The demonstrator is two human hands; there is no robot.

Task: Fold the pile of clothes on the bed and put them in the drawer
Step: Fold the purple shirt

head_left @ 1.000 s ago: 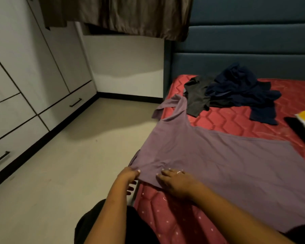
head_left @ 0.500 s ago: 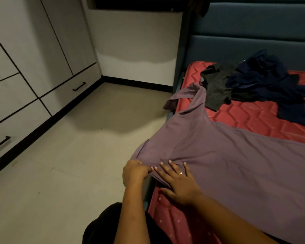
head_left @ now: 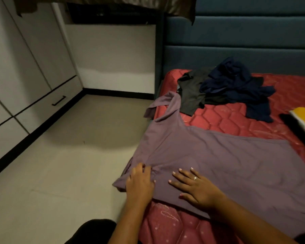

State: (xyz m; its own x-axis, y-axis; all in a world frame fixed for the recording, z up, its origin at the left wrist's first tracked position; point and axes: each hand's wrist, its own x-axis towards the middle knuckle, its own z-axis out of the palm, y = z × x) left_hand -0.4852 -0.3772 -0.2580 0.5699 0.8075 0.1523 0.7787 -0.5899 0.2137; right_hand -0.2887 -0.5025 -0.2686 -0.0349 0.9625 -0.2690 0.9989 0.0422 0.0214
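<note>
While far from the closed white drawer, pinches with curled left hand a bunch of mauve cotton shirt, pins it under spread right hand onto red quilted mattress; risks crooked fold, overhanging sleeve slipping floorward if tugged.

Dim room, pale floor, white wardrobe at left, blue padded headboard, perhaps a brown curtain above

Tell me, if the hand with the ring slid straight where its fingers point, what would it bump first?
Probably the left hand, gripping the purple shirt just ahead of the right hand. Depth is unclear: it might slip past, over more shirt, to the mattress edge.
</note>
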